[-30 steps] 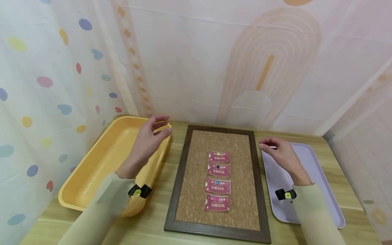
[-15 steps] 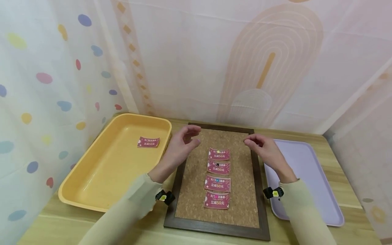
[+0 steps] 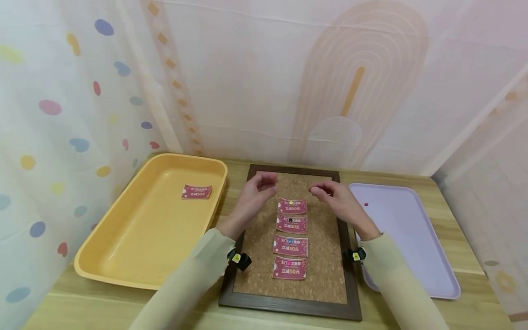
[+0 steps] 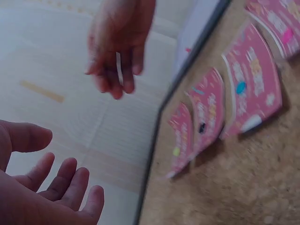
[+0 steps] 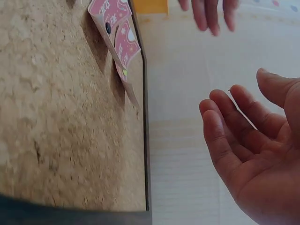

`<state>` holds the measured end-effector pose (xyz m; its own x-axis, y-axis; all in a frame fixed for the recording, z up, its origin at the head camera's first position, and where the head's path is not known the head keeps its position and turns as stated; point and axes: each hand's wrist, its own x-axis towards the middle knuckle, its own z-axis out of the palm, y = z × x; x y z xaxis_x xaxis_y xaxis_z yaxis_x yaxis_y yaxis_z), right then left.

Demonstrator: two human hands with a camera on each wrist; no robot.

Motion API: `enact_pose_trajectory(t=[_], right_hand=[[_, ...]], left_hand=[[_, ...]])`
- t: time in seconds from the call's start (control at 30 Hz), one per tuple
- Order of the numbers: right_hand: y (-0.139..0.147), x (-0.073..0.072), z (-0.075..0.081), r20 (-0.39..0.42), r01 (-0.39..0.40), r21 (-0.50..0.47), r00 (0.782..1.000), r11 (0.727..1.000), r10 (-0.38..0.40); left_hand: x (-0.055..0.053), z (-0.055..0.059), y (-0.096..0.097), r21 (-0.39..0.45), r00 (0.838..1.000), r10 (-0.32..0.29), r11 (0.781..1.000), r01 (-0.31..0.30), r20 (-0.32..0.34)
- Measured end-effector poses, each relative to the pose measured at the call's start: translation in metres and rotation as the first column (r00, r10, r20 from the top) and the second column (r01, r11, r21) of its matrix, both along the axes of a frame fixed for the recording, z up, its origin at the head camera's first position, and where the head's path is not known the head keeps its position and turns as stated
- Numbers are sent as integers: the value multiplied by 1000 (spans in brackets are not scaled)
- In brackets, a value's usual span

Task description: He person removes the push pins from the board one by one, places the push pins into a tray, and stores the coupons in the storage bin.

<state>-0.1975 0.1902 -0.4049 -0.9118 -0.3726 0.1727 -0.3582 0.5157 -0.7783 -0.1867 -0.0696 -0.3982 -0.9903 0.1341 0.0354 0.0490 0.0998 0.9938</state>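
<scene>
Over the upper part of a framed corkboard both hands hover, holding nothing. My left hand has its fingers loosely bent, thumb apart, left of the top coupon. My right hand faces it from the right, and the right wrist view shows a gap between its thumb and fingers. Several pink paper coupons are pinned in a column: the top coupon by a yellow pushpin, those below by a black pushpin, a blue pushpin and a pink pushpin.
A yellow tray on the left holds one loose coupon. At the right lies a lilac tray with a small red pushpin in it. A patterned curtain hangs behind the wooden table.
My left hand has moved right, from above the yellow tray to over the board. My right hand has moved left over the board. The loose coupon and the red pushpin have come into sight.
</scene>
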Motion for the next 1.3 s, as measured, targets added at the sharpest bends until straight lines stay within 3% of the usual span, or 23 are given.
enact_pose_trajectory(t=[0.27, 0.47, 0.7, 0.87, 1.1, 1.3], right_hand=[[-19, -5, -4, -5, -12, 44, 1000, 999, 12], [-30, -11, -7, -6, -53, 14, 999, 999, 53], [-38, -18, -12, 49, -89, 37, 995, 995, 87], [-40, -25, -16, 70, -87, 79, 994, 993, 82], [-40, -35, -20, 89, -75, 163, 994, 984, 61], [-41, -42, -25, 79, -112, 219, 992, 969, 96]], left_hand=[[-9, -21, 3, -41, 997, -2, 999, 5, 78], [-17, -31, 7, -147, 996, 8, 989, 5, 86], [-23, -41, 7, -229, 989, 13, 973, 21, 147], [-26, -45, 8, -273, 990, -5, 961, 44, 142], [-35, -48, 9, -436, 997, -52, 897, 72, 56], [-41, -49, 10, -471, 995, -100, 877, 95, 14]])
